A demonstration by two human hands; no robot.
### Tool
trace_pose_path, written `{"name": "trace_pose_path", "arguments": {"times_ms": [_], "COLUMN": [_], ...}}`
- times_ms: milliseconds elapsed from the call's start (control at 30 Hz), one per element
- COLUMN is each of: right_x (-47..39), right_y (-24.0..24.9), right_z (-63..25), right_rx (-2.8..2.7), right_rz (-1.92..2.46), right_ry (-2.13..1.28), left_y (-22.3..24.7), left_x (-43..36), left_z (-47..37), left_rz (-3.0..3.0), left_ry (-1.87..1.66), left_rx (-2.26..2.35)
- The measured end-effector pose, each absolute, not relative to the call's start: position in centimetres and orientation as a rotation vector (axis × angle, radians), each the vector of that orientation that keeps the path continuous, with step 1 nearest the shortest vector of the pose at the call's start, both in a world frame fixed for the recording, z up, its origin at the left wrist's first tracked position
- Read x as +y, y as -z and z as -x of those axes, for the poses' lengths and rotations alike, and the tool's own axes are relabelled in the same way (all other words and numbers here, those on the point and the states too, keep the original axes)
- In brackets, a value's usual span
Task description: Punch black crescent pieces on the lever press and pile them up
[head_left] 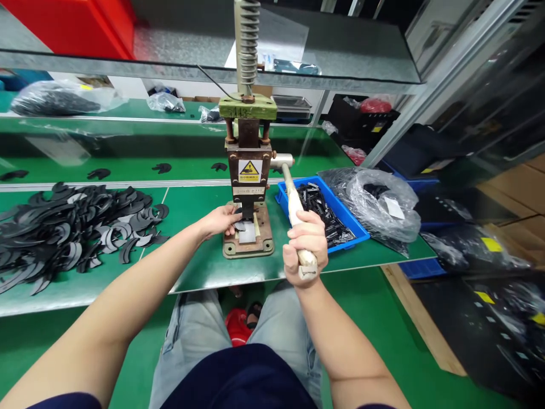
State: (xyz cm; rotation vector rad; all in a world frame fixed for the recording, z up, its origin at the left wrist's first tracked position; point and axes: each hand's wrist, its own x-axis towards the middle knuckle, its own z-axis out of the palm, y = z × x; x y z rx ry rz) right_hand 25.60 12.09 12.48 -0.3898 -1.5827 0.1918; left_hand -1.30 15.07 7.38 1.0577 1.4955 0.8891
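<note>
A hand press (249, 162) with a green top block and a yellow warning label stands on the green table. My right hand (305, 244) is wrapped round the pale taped end of its lever (292, 196), which slants down toward me. At the press base (267, 230), my left hand (221, 220) pinches a small dark curved part (239, 226) under the press head, over a light metal plate. Part of that piece is hidden by the fingers. A pile of dark curved parts (72, 227) lies to the left.
A blue tray (360, 232) of small black parts sits right of the press, beside clear plastic bags (383, 199). Single dark pieces (99, 173) lie in a row behind. Above runs a metal shelf (179, 71) with a red bin (85, 25). Black crates (361, 122) stand at the back right.
</note>
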Motion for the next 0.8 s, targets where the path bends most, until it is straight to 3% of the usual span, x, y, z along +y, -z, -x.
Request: {"name": "trace_pose_path", "arguments": {"times_ms": [500,800], "right_x": [12.4,12.9], "right_y": [-12.5,-13.6], "right_z": [-24.8,-25.3], "right_rx": [-1.497,-1.554], "right_rz": [0.381,0.287], "right_ry": [-0.176,-0.122], "left_y": [-8.7,-9.2], "left_x": [15.8,15.3], "left_z": [-0.5,-1.6], "left_rz": [-0.991,-1.180], "left_ry": [-0.786,-0.954], "left_rx": [1.701,1.689]}}
